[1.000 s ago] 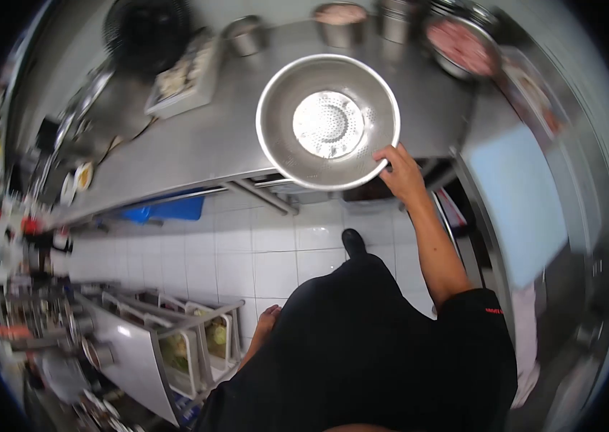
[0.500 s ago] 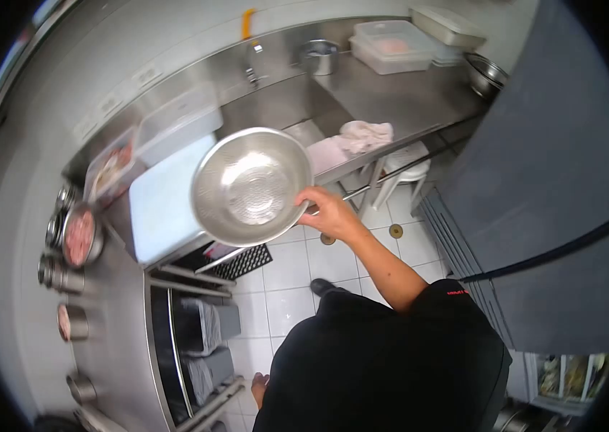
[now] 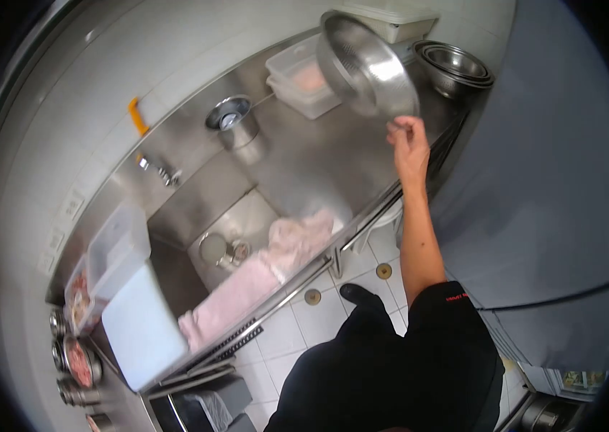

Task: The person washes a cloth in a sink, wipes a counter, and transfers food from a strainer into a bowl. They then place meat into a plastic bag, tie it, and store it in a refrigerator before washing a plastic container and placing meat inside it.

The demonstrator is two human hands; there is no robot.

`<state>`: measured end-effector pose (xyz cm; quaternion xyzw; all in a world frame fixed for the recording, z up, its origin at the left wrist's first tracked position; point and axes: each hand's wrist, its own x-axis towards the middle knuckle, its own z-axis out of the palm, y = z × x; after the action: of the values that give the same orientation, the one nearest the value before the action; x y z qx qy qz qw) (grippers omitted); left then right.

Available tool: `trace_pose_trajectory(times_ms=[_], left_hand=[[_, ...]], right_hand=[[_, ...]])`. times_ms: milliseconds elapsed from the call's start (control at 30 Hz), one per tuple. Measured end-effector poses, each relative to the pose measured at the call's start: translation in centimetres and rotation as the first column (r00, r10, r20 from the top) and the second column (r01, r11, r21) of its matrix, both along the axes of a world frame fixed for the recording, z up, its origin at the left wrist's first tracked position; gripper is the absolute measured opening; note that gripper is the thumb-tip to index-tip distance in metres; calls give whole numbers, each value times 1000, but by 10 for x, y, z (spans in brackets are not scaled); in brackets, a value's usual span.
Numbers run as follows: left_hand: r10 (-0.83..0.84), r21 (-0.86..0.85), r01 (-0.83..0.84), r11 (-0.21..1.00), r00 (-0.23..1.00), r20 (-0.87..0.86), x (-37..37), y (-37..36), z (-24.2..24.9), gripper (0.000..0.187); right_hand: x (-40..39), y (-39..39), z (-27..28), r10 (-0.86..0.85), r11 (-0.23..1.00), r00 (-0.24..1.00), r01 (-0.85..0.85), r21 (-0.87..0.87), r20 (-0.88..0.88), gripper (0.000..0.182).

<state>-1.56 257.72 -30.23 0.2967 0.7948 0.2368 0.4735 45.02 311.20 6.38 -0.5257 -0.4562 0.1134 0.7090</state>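
Observation:
My right hand [image 3: 410, 144] is closed on the rim of a shiny steel colander [image 3: 391, 68], its fingers pinching the lower edge. The colander is tilted on its side above the steel counter [image 3: 304, 162], its dotted holes partly blurred. Just right of it stands a stack of nested steel bowls [image 3: 455, 68]. Behind and to its left is a translucent plastic container [image 3: 311, 101] with something pinkish inside. My left hand is out of view.
A sink [image 3: 247, 216] holds small metal cups. Pink towels [image 3: 247, 288] hang over its front edge. At left are a pale blue cutting board [image 3: 144, 327], plastic tubs [image 3: 118, 248] and a bowl of meat [image 3: 82, 363]. A grey fridge door [image 3: 535, 180] stands at right.
My right hand has carried the colander right and away from me, from beside the cutting board to near the bowl stack. The view has turned right, and my left hand has left it.

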Motion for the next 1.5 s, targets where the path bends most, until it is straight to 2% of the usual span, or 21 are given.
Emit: trace_pose_trajectory(times_ms=[100,133,300,367,400,433,500,533,633,700,767,867,900,1000,1033,1100,1133,1200,1267,1400,1500], left_hand=[[-213,13,216,976,968,-132,35,70,0,42],[-234,21,239,971,963,-136,41,90,4,42],[-150,143,150,978,989,-14,42,153,22,40],[-11,271,-49,961,977,214,29,165,26,40],[353,-74,-345,936,914,201,58,213,117,47],[382,-61,-377,924,905,187,64,231,132,50],[411,-26,-413,910,894,176,67,243,139,54],[413,-5,-419,908,893,179,70,242,138,55],[411,-4,-419,908,888,205,86,215,127,56],[375,3,-385,923,900,222,109,184,117,60],[270,48,-280,959,952,144,128,137,91,58],[164,83,-159,984,985,-52,155,53,44,55],[164,77,-157,985,981,-100,171,23,31,54],[325,108,-311,944,932,-162,208,-64,13,52],[439,134,-423,896,888,-136,224,-91,5,51],[762,134,-770,624,638,113,264,-135,-4,50],[864,5,-887,461,450,226,276,-150,-9,46],[945,-244,-970,-9,-88,315,303,-142,28,39],[937,-245,-965,-92,-167,307,322,-153,44,39],[900,-354,-922,-154,-279,336,354,-187,41,42],[870,-353,-907,-232,-355,341,359,-207,36,43]], right_hand=[[69,85,39,-148,981,988,152,119,-38,24],[100,109,51,-237,968,971,238,80,-15,30],[223,202,103,-541,835,832,549,-40,125,65],[229,216,107,-460,880,887,461,-113,41,70],[203,201,124,-329,941,943,324,-97,-46,71],[182,190,132,-184,982,974,176,-69,-131,71],[158,193,104,48,999,998,-48,-12,40,63],[140,190,92,209,976,975,-203,-84,79,53],[82,181,44,502,859,787,-405,-313,360,40],[40,162,21,725,684,607,-573,-452,326,40],[-2,137,12,849,507,477,-619,-600,226,40],[-63,108,-3,929,357,320,-649,-672,184,41],[-80,98,0,926,377,263,-636,-673,270,38],[-134,58,-1,940,319,155,-713,-625,303,39],[-158,38,2,942,295,119,-743,-601,315,39],[-196,-9,3,950,204,14,-782,-589,311,38],[-219,-36,2,951,155,-43,-790,-594,305,38],[-261,-93,5,942,33,-203,-739,-672,269,38],[-295,-145,-2,925,-182,-366,-655,-734,98,38],[-339,-232,-1,779,-207,-584,-584,-785,228,38],[-354,-261,7,689,-184,-661,-558,-810,299,40]])
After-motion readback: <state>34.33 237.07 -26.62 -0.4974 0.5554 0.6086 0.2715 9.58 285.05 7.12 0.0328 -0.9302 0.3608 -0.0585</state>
